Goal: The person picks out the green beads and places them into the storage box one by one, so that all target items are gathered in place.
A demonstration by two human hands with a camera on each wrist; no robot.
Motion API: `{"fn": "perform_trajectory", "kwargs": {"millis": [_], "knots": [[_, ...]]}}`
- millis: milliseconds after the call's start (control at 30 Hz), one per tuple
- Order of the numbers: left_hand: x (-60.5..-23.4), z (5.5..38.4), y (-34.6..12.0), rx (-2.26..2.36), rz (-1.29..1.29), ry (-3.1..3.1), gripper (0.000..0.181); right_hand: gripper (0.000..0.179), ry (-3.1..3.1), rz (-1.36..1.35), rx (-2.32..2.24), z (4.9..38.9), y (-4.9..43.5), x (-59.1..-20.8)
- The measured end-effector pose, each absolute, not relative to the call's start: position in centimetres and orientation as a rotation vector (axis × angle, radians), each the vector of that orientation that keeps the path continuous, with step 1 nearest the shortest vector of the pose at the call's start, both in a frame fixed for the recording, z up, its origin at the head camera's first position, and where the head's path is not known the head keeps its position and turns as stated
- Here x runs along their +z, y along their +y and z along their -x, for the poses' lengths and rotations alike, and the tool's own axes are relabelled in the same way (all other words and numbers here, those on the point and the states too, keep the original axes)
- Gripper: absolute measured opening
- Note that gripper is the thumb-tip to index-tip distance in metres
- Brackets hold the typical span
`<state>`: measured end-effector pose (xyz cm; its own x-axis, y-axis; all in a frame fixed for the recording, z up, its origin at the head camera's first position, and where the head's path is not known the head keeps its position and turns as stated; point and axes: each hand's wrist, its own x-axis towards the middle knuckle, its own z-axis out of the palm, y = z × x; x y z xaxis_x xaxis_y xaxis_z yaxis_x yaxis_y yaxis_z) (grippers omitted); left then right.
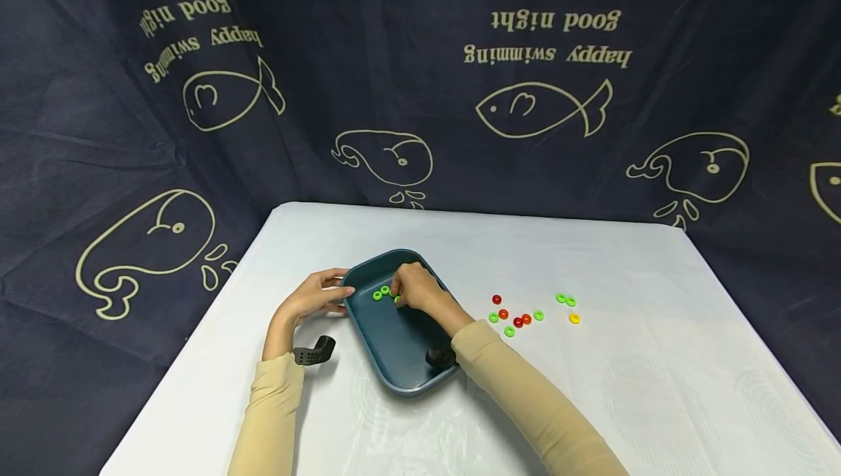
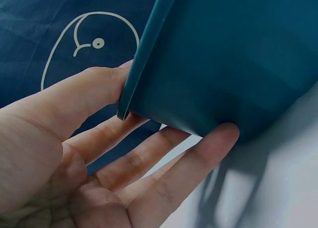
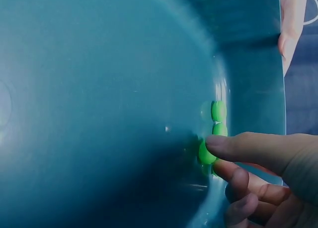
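Observation:
A dark teal plastic tray [image 1: 394, 355] with raised walls stands at an angle on the table. My left hand [image 1: 315, 293] holds its left side, thumb over the rim and the other fingers spread along the outer wall [image 2: 218, 79]. Inside the tray, my right hand [image 1: 419, 288] pinches a small green ring [image 3: 206, 152] between thumb and index finger, close to the tray's far wall. Other green rings [image 1: 377, 296] lie in a row along that wall, partly hidden by the right fingers in the right wrist view.
Right of the tray, more rings lie scattered on the white table [image 1: 657, 359]: red rings [image 1: 518, 323], green rings [image 1: 539, 315] and a yellow ring [image 1: 574, 318]. A dark blue curtain [image 1: 420, 82] with fish and whale drawings hangs behind the table.

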<state>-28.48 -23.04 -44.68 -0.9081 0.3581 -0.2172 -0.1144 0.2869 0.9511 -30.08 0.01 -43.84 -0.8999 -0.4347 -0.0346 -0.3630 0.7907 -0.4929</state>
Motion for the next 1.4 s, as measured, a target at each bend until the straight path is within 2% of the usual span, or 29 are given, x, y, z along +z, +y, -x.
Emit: {"fn": "perform_trajectory", "kwargs": {"millis": [500,800,1400], "knots": [[-44.9,28.6,-23.0,1.651,-0.214,2.181,0.06,0.014,2.873,0.762,-0.804,29.8,0.5,-42.1],[-45.1,28.6,-23.0,1.659,-0.205,2.171,0.059,0.007,2.896,0.723,-0.906,30.0,1.4,-40.3],[-45.0,28.6,-23.1,1.661,-0.196,2.166,0.06,0.012,2.963,0.617,-1.044,30.5,5.9,-37.8]]}}
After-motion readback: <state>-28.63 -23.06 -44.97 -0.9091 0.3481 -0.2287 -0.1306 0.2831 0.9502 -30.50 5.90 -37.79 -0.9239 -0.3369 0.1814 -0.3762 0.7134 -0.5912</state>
